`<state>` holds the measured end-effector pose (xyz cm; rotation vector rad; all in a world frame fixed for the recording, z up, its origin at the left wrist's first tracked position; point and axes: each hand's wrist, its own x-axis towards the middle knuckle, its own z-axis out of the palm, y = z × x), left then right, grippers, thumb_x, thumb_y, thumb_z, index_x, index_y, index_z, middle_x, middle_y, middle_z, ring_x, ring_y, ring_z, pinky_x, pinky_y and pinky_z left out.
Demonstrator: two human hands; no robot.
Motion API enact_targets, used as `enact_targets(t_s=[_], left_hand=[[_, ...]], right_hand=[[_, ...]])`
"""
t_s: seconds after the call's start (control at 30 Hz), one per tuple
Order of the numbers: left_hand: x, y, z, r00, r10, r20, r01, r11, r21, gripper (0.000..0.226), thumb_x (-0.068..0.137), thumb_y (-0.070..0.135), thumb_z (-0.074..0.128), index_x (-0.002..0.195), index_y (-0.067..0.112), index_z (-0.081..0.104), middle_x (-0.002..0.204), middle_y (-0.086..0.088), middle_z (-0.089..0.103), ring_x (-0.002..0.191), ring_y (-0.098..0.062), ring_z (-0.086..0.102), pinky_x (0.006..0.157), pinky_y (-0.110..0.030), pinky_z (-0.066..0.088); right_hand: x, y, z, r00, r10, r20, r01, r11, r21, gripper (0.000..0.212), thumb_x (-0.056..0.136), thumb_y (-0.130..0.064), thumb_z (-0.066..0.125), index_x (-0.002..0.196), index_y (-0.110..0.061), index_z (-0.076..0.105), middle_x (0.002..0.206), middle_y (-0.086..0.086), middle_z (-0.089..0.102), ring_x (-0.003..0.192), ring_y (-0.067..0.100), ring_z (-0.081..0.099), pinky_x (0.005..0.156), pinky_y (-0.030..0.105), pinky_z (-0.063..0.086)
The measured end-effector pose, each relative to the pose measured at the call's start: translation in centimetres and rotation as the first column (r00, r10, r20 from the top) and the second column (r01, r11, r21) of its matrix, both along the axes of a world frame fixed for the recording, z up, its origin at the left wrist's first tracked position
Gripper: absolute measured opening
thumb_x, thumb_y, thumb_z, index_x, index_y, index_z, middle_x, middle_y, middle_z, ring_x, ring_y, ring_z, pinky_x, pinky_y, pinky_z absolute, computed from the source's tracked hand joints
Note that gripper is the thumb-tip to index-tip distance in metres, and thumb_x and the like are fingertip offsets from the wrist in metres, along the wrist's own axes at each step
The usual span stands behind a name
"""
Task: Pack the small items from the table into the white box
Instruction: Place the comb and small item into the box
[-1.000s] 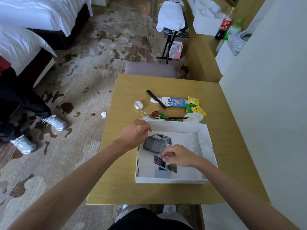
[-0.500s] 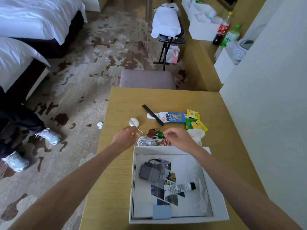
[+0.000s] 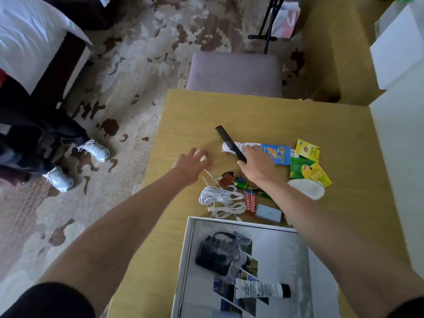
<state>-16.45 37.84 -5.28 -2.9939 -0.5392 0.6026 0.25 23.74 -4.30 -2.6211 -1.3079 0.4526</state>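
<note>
The white box (image 3: 185, 251) lies open at the table's near edge. It holds a black pouch in a clear bag (image 3: 218, 253), a white tube with a black cap (image 3: 261, 291) and photo cards. Beyond it lie white cables (image 3: 220, 198), keys with a brown fob (image 3: 226, 180), red packets (image 3: 250, 200), a pale card case (image 3: 268, 213), tea sachets (image 3: 307, 149) and a white pad (image 3: 307, 188). My left hand (image 3: 190, 162) spreads its fingers over a small white round item (image 3: 204, 159). My right hand (image 3: 255, 165) pinches the near end of the black comb (image 3: 226, 136), which lies across a blue-and-white tube (image 3: 275, 153).
A grey chair (image 3: 234, 74) is pushed against the table's far edge. A white wall borders the table (image 3: 344, 134) on the right. On the carpet to the left are a person's legs in white sneakers (image 3: 96, 150), beside a bed (image 3: 27, 37).
Both hands have left the keys and cables and reached farther out: the left onto the white round item, the right onto the comb. The view has tilted down.
</note>
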Motion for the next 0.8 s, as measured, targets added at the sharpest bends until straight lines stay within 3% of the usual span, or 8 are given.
enact_targets(t_s=[0.17,0.3,0.33,0.4,0.5,0.57,0.7,0.8], left_hand=[[0.2,0.9,-0.9,0.999,0.010,0.039,-0.008,1.000,-0.030,0.045,0.091,0.015,0.051,0.134,0.022,0.040,0.141,-0.007,0.038,0.126,-0.030,0.038,0.083,-0.041,0.049],[-0.7,1.0,-0.9,0.962,0.222,0.161,-0.175,0.950,-0.260,0.052,0.084,0.028,0.064,0.131,0.021,0.044,0.137,-0.009,0.044,0.121,-0.030,0.043,0.084,-0.041,0.050],[-1.0,0.8,-0.7,0.921,0.315,0.229,-0.221,0.907,-0.359,0.051,0.082,0.028,0.067,0.128,0.022,0.048,0.132,-0.009,0.048,0.118,-0.030,0.046,0.086,-0.041,0.049],[-1.6,0.2,0.3,0.804,0.478,0.354,-0.251,0.812,-0.526,0.047,0.077,0.026,0.072,0.120,0.021,0.056,0.122,-0.009,0.054,0.109,-0.029,0.053,0.089,-0.041,0.048],[-2.1,-1.3,3.1,0.666,0.619,0.416,-0.229,0.701,-0.676,0.044,0.075,0.027,0.075,0.116,0.022,0.057,0.112,-0.006,0.057,0.093,-0.023,0.057,0.073,-0.035,0.052],[-2.5,-2.4,5.6,0.647,0.655,0.391,-0.178,0.628,-0.757,0.042,0.080,0.030,0.071,0.118,0.022,0.056,0.108,-0.006,0.059,0.085,-0.023,0.062,0.066,-0.037,0.056],[-4.2,-5.7,10.3,0.605,0.753,0.258,-0.014,0.334,-0.942,0.038,0.088,0.031,0.062,0.123,0.017,0.054,0.103,-0.004,0.060,0.083,-0.020,0.070,0.052,-0.035,0.059],[-5.5,-9.3,12.3,0.648,0.716,0.259,0.047,0.301,-0.952,0.037,0.089,0.028,0.061,0.125,0.021,0.052,0.097,-0.001,0.061,0.081,-0.015,0.069,0.051,-0.034,0.058]], right_hand=[[0.5,1.0,-1.6,0.989,0.063,0.134,-0.056,0.997,-0.054,0.027,0.089,-0.031,0.063,0.107,-0.012,0.056,0.098,0.006,0.062,0.092,0.026,0.061,0.062,0.033,0.039],[0.8,0.9,-1.8,0.996,-0.057,-0.071,0.051,0.995,-0.090,0.019,0.087,-0.024,0.062,0.101,-0.013,0.056,0.090,0.003,0.063,0.082,0.026,0.061,0.061,0.033,0.045],[0.8,0.8,-1.7,0.986,-0.082,-0.145,0.069,0.993,-0.093,0.010,0.088,-0.022,0.060,0.093,-0.014,0.057,0.084,0.002,0.061,0.078,0.025,0.060,0.058,0.032,0.043],[0.8,0.1,-1.2,0.957,-0.107,-0.268,0.092,0.993,-0.067,0.014,0.091,-0.022,0.057,0.081,-0.013,0.053,0.074,0.001,0.054,0.073,0.025,0.057,0.055,0.031,0.038],[0.4,-1.8,0.4,0.888,-0.142,-0.438,0.180,0.983,0.047,0.018,0.094,-0.024,0.056,0.088,-0.007,0.058,0.082,0.008,0.062,0.079,0.025,0.058,0.067,0.036,0.042],[-0.3,-3.7,2.1,0.856,-0.144,-0.497,0.239,0.962,0.131,0.019,0.095,-0.026,0.055,0.090,-0.008,0.061,0.083,0.005,0.063,0.080,0.021,0.059,0.068,0.033,0.042],[-2.7,-9.1,6.1,0.825,-0.116,-0.553,0.312,0.910,0.274,0.017,0.095,-0.021,0.057,0.092,-0.005,0.061,0.082,0.004,0.067,0.077,0.015,0.063,0.067,0.029,0.044],[-5.4,-13.6,8.4,0.792,-0.101,-0.602,0.348,0.885,0.309,0.012,0.095,-0.014,0.056,0.090,-0.004,0.060,0.077,-0.001,0.070,0.068,0.001,0.065,0.062,0.018,0.049]])
